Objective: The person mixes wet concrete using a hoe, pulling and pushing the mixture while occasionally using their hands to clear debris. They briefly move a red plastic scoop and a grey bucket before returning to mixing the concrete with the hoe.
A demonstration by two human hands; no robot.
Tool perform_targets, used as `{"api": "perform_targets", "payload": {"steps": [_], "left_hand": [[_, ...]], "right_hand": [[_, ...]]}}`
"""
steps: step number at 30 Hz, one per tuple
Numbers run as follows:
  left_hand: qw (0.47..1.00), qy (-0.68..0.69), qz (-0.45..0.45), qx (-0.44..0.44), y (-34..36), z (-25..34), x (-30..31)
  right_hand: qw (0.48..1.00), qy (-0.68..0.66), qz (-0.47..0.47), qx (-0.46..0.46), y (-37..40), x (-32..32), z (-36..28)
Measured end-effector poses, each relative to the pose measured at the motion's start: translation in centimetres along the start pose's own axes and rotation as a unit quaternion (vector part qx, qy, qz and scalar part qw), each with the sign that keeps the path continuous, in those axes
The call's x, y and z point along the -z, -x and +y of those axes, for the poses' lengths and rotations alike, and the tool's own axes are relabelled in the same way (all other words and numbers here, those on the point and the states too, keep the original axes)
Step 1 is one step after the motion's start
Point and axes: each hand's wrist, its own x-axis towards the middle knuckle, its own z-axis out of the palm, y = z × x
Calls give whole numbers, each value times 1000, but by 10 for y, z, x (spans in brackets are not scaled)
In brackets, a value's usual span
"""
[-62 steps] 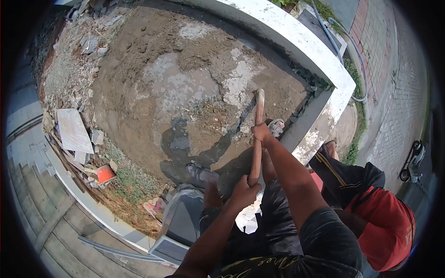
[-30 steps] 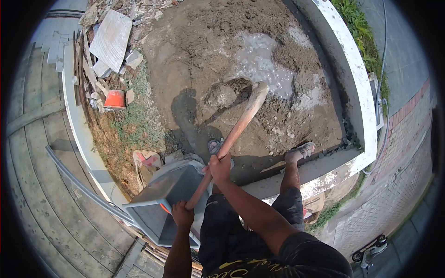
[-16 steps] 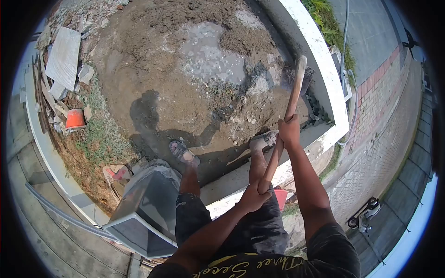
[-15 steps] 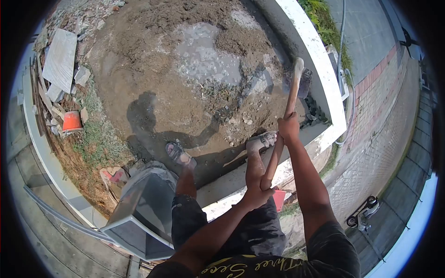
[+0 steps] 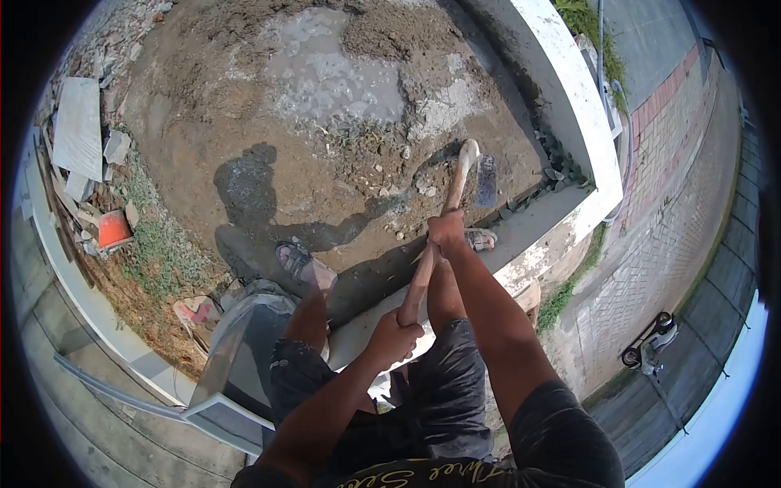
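Note:
A hoe (image 5: 458,185) with a thick wooden handle slants across the middle of the view, its metal blade (image 5: 486,180) down at the soil beside the right foot. My right hand (image 5: 447,228) is wrapped round the handle below the hoe's head. Lower down, near my thighs, my left hand (image 5: 394,337) is closed round the handle's rear part. Brown soil (image 5: 183,122) spreads in front of me, with a wet grey puddle (image 5: 342,81) in it. Dry grey powder (image 5: 447,106) lies on the soil beyond the hoe's head.
A low white-topped wall (image 5: 569,81) borders the soil on the right and turns a corner near my feet. On the left lie a pale board (image 5: 79,128), rubble and an orange bucket (image 5: 114,228). A grey box-like container (image 5: 244,358) stands by my left leg. A motorbike (image 5: 651,342) is parked on the right.
The hoe has come back toward me and to the left, away from the wall's corner, with both hands still on it. The camera view has shifted slightly.

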Motion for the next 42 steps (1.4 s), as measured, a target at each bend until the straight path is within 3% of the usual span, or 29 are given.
{"api": "perform_targets", "payload": {"steps": [4, 7, 13, 17, 21, 24, 29, 31, 36, 42], "left_hand": [[972, -199, 121, -22, 48, -18, 43], [881, -390, 202, -175, 90, 2, 63], [847, -493, 182, -75, 139, 49, 36], [863, -483, 141, 42, 183, 64, 20], [862, -479, 156, 54, 229, 46, 29], [856, -487, 166, 52, 260, 26, 48], [859, -447, 248, 24, 302, -16, 91], [851, -436, 292, -39, 309, -44, 112], [828, -409, 376, -74, 308, -78, 148], [844, -298, 427, -129, 229, -128, 134]], "right_hand": [[969, -229, -54, -73, 91, -47, -19], [900, -373, -214, -79, 123, -61, -22], [792, -527, -255, -173, 153, -50, -22], [758, -566, -290, -146, 186, -38, -8], [721, -604, -302, -154, 247, -18, -27], [732, -599, -282, -157, 290, -18, -46], [739, -568, -338, -128, 345, -39, -80], [746, -559, -342, -117, 369, -45, -103], [721, -553, -408, -90, 391, -90, -122], [820, -447, -356, -21, 385, -99, -149]]}}
